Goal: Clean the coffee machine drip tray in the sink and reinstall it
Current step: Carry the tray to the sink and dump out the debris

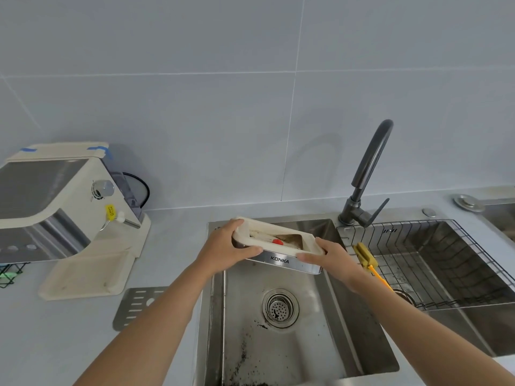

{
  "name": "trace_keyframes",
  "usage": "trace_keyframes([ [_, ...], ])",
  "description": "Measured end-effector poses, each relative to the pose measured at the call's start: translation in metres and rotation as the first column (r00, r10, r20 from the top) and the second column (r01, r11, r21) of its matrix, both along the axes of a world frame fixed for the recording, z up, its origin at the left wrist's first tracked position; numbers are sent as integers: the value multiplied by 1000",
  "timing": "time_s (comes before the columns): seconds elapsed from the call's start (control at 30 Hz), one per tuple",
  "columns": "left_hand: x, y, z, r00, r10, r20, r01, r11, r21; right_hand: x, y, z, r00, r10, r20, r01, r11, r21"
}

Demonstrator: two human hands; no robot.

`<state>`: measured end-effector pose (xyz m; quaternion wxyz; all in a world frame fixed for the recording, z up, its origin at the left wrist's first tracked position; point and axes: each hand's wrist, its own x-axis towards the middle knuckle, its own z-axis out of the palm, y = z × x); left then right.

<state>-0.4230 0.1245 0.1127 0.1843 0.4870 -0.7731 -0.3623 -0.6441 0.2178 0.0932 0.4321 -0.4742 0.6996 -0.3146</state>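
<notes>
Two hands hold the drip tray (278, 240) above the left basin of the sink (278, 344), tilted, its open top facing the camera. The left hand (223, 246) has its grip clamped on the tray's left end, the right hand (328, 256) on the right end. Dark stains and a red part (277, 241) show inside. Dark specks lie in the basin near the drain (280, 307). The coffee machine (64, 201) stands on the worktop (55, 330) at left, and the tap (367, 174) rises behind.
</notes>
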Motion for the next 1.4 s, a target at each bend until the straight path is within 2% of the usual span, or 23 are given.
trace_keyframes([
  [0.13,-5,-4,-2,999,32,12,-33,999,35,0,-3,-7,998,-57,33,56,998,36],
  [0.63,-27,-21,-18,992,103,72,-114,978,177,-8,-20,-35,958,-286,-25,287,950,123],
  [0.9,-37,-31,-25,979,134,154,-173,947,271,-10,-25,-40,924,-382,6,380,920,96],
  [1.1,-47,-34,-23,966,141,217,-217,900,379,-7,-31,-45,917,-397,30,392,914,103],
  [1.4,-52,-28,-28,946,224,235,-305,861,407,-2,-34,-48,919,-395,17,390,912,126],
])
